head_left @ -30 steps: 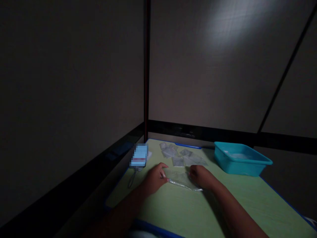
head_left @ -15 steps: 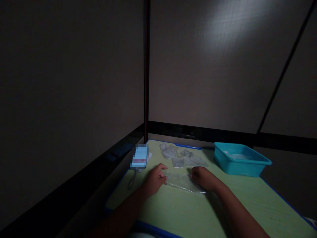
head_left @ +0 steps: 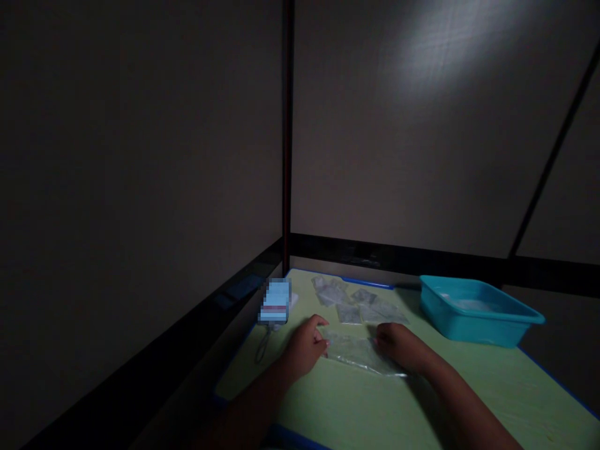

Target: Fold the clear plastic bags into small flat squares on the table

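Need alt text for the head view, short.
Both hands, left and right, press a clear plastic bag flat on a green table in a dim room. Beyond lie small bags, a blue tub and a blurred card.

- Desk [head_left: 375, 412]: pale green top with blue edging.
- Clear plastic bag [head_left: 360, 354]: flat, near the front centre.
- Small clear packets [head_left: 356, 303]: scattered toward the far edge.
- Turquoise tub [head_left: 478, 309]: right rear.
- Blurred blue item [head_left: 275, 301]: left edge.
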A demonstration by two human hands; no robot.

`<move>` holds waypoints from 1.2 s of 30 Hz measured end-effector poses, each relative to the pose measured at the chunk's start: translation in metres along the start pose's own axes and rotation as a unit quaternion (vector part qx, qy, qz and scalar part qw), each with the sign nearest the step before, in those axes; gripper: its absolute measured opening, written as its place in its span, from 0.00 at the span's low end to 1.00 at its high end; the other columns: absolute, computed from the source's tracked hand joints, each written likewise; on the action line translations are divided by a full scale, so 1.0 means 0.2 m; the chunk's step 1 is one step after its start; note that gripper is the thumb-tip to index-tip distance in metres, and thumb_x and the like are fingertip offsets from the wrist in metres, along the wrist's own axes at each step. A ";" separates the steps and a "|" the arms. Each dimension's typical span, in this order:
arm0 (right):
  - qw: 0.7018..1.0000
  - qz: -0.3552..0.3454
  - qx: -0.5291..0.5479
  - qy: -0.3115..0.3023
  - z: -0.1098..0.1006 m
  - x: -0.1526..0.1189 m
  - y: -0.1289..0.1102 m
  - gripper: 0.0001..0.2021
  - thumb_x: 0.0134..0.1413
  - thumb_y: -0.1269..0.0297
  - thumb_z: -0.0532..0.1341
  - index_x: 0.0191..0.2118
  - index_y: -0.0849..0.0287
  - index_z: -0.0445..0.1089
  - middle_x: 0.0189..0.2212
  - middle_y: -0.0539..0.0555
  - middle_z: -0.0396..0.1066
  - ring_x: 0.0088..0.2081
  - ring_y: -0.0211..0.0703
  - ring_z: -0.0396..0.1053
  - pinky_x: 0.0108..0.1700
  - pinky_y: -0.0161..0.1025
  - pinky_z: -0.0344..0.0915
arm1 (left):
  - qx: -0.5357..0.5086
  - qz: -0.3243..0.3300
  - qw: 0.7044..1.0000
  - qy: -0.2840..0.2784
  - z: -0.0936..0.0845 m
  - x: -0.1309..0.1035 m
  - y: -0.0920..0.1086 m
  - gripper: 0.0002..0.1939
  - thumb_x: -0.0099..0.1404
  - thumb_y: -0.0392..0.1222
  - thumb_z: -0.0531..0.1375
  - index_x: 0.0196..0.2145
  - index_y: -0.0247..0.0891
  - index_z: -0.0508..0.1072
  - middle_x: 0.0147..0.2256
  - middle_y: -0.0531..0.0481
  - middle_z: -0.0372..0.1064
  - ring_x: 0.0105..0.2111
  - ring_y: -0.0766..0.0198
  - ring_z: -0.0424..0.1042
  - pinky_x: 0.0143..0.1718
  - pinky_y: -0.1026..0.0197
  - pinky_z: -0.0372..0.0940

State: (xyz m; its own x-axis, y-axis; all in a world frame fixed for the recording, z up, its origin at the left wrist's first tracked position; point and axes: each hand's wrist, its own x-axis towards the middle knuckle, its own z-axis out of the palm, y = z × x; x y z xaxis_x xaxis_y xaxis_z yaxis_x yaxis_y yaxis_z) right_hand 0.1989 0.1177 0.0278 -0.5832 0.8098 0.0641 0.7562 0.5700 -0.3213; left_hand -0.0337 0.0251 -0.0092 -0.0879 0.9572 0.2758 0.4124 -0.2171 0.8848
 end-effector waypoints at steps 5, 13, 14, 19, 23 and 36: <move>1.000 -0.006 0.017 -0.003 0.02 0.01 0.03 0.08 0.48 0.65 0.53 0.24 0.61 0.66 0.23 0.53 0.69 0.26 0.39 0.62 0.26 0.34 0.51 | -0.006 -0.003 1.000 0.002 0.00 0.00 0.00 0.17 0.51 0.29 0.56 0.40 0.39 0.63 0.20 0.59 0.63 0.22 0.68 0.64 0.23 0.67 0.54; 1.000 -0.002 0.027 -0.004 0.04 0.02 0.05 0.09 0.48 0.61 0.54 0.23 0.59 0.64 0.23 0.54 0.69 0.26 0.40 0.62 0.25 0.34 0.51 | 0.011 -0.017 1.000 0.015 0.01 0.00 -0.01 0.17 0.51 0.30 0.57 0.40 0.40 0.64 0.20 0.58 0.63 0.23 0.67 0.66 0.24 0.67 0.55; 1.000 -0.004 0.026 -0.005 0.03 0.01 0.05 0.09 0.48 0.61 0.54 0.23 0.59 0.64 0.23 0.54 0.69 0.26 0.40 0.62 0.26 0.34 0.51 | 0.012 -0.017 1.000 0.015 0.01 0.00 -0.01 0.17 0.51 0.30 0.57 0.40 0.40 0.64 0.21 0.58 0.63 0.23 0.67 0.66 0.24 0.67 0.55; 1.000 0.000 0.016 -0.005 0.02 0.00 0.03 0.08 0.49 0.64 0.53 0.23 0.60 0.64 0.23 0.54 0.69 0.26 0.39 0.62 0.26 0.34 0.51 | 0.005 -0.013 1.000 0.009 0.01 -0.01 0.01 0.17 0.51 0.29 0.56 0.40 0.39 0.63 0.20 0.58 0.63 0.22 0.67 0.65 0.24 0.67 0.55; 1.000 -0.010 0.002 -0.001 0.02 0.00 0.02 0.08 0.48 0.65 0.53 0.24 0.61 0.65 0.23 0.53 0.68 0.26 0.39 0.62 0.26 0.33 0.50 | 0.007 -0.012 1.000 0.008 0.00 -0.01 0.01 0.17 0.52 0.29 0.55 0.40 0.39 0.63 0.20 0.58 0.64 0.22 0.67 0.65 0.24 0.67 0.55; 0.999 0.008 -0.047 -0.009 -0.02 -0.02 -0.03 0.08 0.47 0.66 0.55 0.27 0.63 0.69 0.24 0.53 0.69 0.24 0.34 0.58 0.25 0.32 0.47 | 0.055 0.003 0.998 -0.014 -0.02 0.02 -0.03 0.18 0.51 0.36 0.59 0.41 0.38 0.62 0.18 0.61 0.59 0.20 0.69 0.60 0.22 0.68 0.52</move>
State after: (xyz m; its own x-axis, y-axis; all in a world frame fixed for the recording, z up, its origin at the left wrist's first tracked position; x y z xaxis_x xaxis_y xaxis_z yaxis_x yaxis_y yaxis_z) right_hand 0.1968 0.1116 0.0331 -0.5758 0.8165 0.0429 0.7893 0.5688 -0.2313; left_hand -0.0397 0.0298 -0.0124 -0.0607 0.9611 0.2693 0.5107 -0.2019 0.8357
